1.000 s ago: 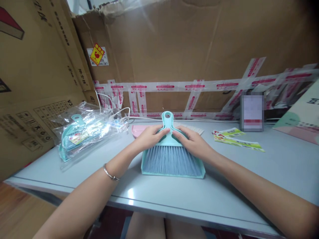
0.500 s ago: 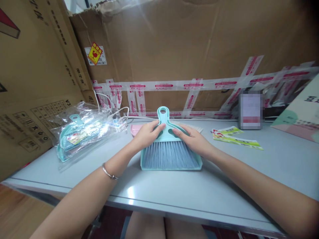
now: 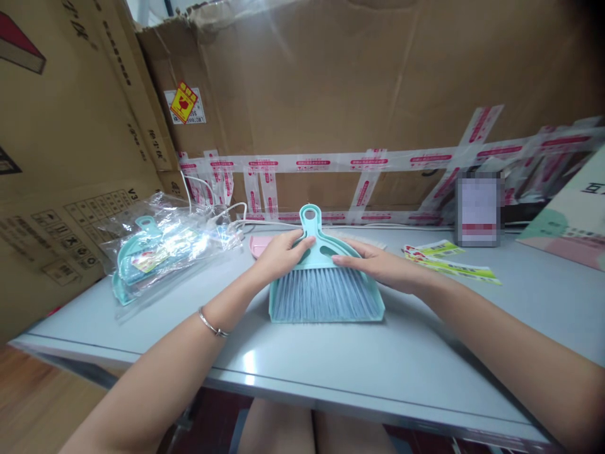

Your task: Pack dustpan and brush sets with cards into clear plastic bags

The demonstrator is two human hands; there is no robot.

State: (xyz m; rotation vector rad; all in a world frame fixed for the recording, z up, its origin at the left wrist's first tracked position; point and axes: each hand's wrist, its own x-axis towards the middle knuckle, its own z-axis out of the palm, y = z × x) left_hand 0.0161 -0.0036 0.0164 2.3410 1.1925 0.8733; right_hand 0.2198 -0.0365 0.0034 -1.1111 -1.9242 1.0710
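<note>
A teal hand brush with grey-blue bristles (image 3: 325, 291) lies nested in a matching teal dustpan (image 3: 378, 313) on the grey table (image 3: 331, 366). My left hand (image 3: 282, 251) curls over the left shoulder of the brush handle, fingers pressed on it. My right hand (image 3: 378, 263) lies with fingers stretched flat over the right shoulder of the handle and the pan's edge. The looped handle end (image 3: 311, 217) sticks up between both hands.
A clear plastic bag with another teal brush set (image 3: 155, 249) lies at the left. A pink dustpan (image 3: 259, 244) and white cable sit behind the hands. Printed paper labels (image 3: 447, 261) lie at the right. Taped cardboard boxes (image 3: 331, 94) wall the back and left.
My right hand has flattened and slid outward along the right side of the brush. The brush and pan have turned slightly, and my left hand keeps its hold.
</note>
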